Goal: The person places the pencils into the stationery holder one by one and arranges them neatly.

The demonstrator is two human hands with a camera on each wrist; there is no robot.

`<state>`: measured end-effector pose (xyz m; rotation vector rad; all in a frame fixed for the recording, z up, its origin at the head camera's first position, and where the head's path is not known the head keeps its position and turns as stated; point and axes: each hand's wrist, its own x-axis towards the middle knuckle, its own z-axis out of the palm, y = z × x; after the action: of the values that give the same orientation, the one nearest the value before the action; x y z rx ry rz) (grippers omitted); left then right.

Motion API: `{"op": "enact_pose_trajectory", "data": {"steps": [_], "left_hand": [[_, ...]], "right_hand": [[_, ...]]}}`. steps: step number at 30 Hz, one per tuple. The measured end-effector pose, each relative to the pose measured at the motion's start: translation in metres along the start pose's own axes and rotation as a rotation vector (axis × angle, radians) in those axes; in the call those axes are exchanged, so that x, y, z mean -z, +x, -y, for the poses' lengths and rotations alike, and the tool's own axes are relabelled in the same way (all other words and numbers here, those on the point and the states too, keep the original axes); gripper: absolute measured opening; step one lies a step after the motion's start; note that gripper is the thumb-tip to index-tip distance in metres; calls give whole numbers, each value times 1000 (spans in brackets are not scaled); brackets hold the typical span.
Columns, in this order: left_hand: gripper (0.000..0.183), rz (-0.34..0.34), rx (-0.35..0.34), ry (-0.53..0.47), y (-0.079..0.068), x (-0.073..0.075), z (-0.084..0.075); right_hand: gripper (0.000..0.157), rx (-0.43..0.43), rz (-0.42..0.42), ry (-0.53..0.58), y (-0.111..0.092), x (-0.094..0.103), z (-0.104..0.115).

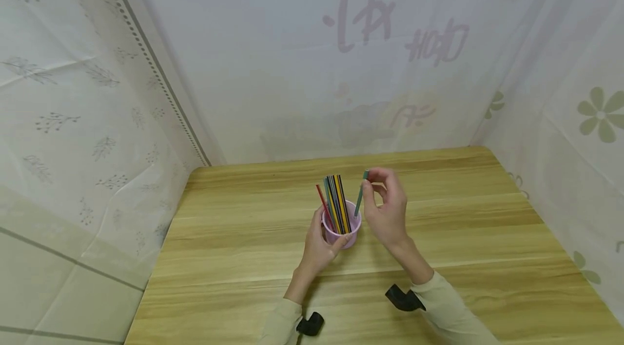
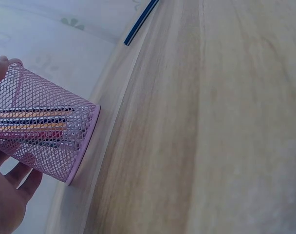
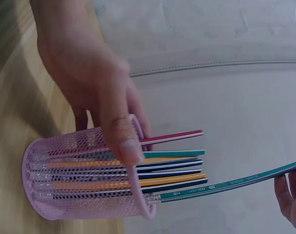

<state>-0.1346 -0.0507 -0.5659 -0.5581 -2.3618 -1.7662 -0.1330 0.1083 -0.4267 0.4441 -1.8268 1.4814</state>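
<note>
A pink mesh pencil cup (image 1: 343, 240) stands on the wooden table, tilted in neither wrist view's outline relative to its base. My left hand (image 1: 318, 245) grips its side, with the thumb (image 3: 120, 131) lying over the rim in the right wrist view. Several pencils (image 1: 337, 201) stand in the cup, in yellow, dark blue, green and red; the red pencil (image 1: 323, 197) leans apart to the left. My right hand (image 1: 387, 209) pinches a green pencil (image 3: 226, 186) marked HB near its upper end. That pencil's metal-banded lower end is right at the cup's rim.
Wood-grained table (image 1: 234, 258) surrounds the cup, its back edge meeting a pale printed curtain (image 1: 273, 63). Black wrist mounts (image 1: 310, 324) sit at both forearms. In the left wrist view a thin dark blue stick (image 2: 140, 23) shows at the top edge.
</note>
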Motion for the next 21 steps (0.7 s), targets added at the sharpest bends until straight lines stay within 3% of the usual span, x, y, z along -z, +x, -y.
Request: {"op": "enact_pose_trajectory", "data": {"steps": [8,21], "left_hand": [[90,9,12,-13,1,1,-1],[91,6,-8,-25,1,1,-2]], "right_hand": [[23,-60,31,-131,-8,-9,-20],[24,-179,118,-161,-21,-15,-46]]}}
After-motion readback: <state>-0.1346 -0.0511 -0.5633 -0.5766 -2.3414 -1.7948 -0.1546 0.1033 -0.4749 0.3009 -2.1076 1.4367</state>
